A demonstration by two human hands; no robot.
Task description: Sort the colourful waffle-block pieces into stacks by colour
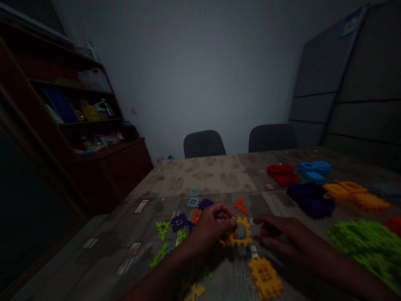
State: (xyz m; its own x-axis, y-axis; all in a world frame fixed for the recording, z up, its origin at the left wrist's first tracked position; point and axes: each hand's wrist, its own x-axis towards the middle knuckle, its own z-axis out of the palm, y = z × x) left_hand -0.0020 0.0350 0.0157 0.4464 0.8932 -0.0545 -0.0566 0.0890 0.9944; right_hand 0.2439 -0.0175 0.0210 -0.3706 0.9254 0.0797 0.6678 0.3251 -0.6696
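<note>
My left hand (216, 223) is closed, pinching the left side of a yellow notched building tile (247, 234) with a large opening in its middle. Just right of that tile, my right hand (282, 234) is apart from it, thumb and index finger spread with nothing visible between them. Below lies an orange-yellow tile (266, 278) with a grid centre. An orange triangle (240, 205) rests beyond the hands. To the left are a dark purple square tile (179, 222) and a green triangle (162, 228). My left hand and forearm partly hide other pieces.
Sorted piles stand on the right: red (283, 174), light blue (314, 170), dark purple (310, 200), orange (357, 195) and green (365, 246). Pale blue tiles (194, 199) lie farther back on the patterned table (206, 171). Two chairs (204, 143) stand behind the table, a shelf unit (103, 154) at left.
</note>
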